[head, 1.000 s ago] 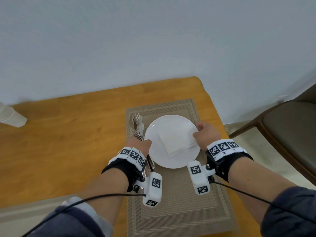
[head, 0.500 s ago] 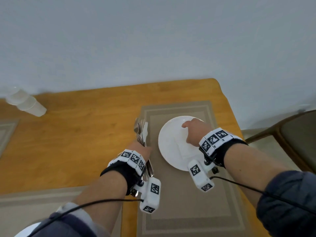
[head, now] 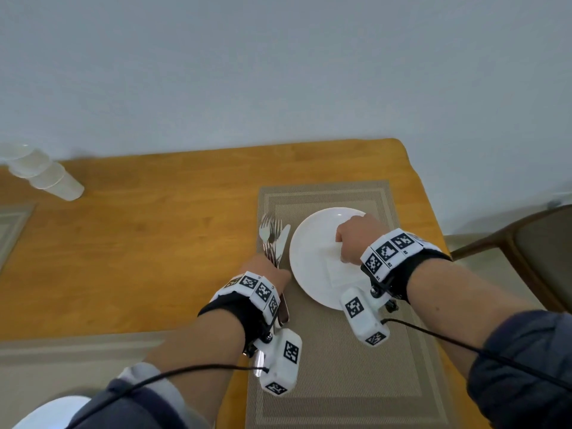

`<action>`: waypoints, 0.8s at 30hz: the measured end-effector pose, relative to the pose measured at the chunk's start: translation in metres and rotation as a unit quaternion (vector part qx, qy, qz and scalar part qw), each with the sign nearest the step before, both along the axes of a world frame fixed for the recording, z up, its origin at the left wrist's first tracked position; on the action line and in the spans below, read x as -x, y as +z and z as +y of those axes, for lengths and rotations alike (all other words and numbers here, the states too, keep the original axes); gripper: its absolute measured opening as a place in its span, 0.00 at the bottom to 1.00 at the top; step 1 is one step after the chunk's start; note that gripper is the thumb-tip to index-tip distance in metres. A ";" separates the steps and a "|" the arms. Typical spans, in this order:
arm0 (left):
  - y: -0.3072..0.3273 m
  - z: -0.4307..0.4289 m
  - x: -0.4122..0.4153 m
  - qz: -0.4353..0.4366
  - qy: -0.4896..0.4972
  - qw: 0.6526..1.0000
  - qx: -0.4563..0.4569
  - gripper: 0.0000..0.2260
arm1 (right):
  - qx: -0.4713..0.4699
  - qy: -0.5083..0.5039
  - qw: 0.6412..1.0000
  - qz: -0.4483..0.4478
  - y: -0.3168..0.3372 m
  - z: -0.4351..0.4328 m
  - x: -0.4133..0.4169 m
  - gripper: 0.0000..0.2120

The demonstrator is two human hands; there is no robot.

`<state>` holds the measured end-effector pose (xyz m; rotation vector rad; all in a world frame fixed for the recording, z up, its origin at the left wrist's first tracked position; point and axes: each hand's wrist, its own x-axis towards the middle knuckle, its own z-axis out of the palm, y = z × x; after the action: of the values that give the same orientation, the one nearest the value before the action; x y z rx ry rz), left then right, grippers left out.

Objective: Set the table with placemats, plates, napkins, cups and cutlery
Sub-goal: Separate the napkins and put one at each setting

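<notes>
While the left hand point(head: 266, 270) grips a bundle of cutlery point(head: 274, 239) with its fingers curled round the handles, the fork tines and knife tip point away from the person and lie over the left border of a tan placemat point(head: 340, 351). Just beside them, a white plate point(head: 309, 252) sits on the far half of that placemat, with a folded white napkin point(head: 332, 269) on it. On the napkin rests the right hand point(head: 353, 239), curled knuckles-up; its fingertips are hidden, so I cannot tell whether it pinches the napkin. A stack of clear cups point(head: 43, 178) lies on its side at the far left of the wooden bench point(head: 139, 243), well apart from the setting. To the right of the bench stands a brown chair point(head: 532, 252).
</notes>
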<state>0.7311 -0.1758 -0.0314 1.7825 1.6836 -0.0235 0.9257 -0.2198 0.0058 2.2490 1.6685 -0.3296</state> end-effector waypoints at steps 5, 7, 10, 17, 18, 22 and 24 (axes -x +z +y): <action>0.014 -0.019 0.024 -0.109 0.003 0.994 0.009 0.07 | -0.018 -0.053 0.998 0.020 0.014 -0.031 0.033 0.15; 0.018 -0.029 0.024 -0.138 0.001 0.990 0.032 0.06 | -0.044 -0.110 0.989 0.086 0.019 -0.042 0.037 0.15; 0.018 -0.040 0.021 -0.148 -0.003 0.988 0.053 0.12 | -0.113 -0.229 0.941 0.221 0.026 -0.049 0.039 0.10; -0.004 -0.051 0.014 -0.152 0.026 0.986 0.059 0.10 | -0.196 -0.349 0.839 0.367 0.016 -0.063 0.047 0.14; -0.009 -0.054 0.014 -0.151 0.030 0.986 0.063 0.09 | -0.199 -0.353 0.832 0.379 0.011 -0.067 0.047 0.15; -0.024 -0.063 0.015 -0.121 0.039 0.989 0.069 0.10 | -0.207 -0.372 0.797 0.429 -0.002 -0.077 0.050 0.17; -0.030 -0.063 0.018 -0.114 0.046 0.991 0.051 0.13 | -0.221 -0.379 0.771 0.462 -0.007 -0.079 0.055 0.12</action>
<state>0.7130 -0.2392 -0.0617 1.5666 1.5694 0.1276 0.8712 -0.2987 -0.0011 3.3811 1.0475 -1.6028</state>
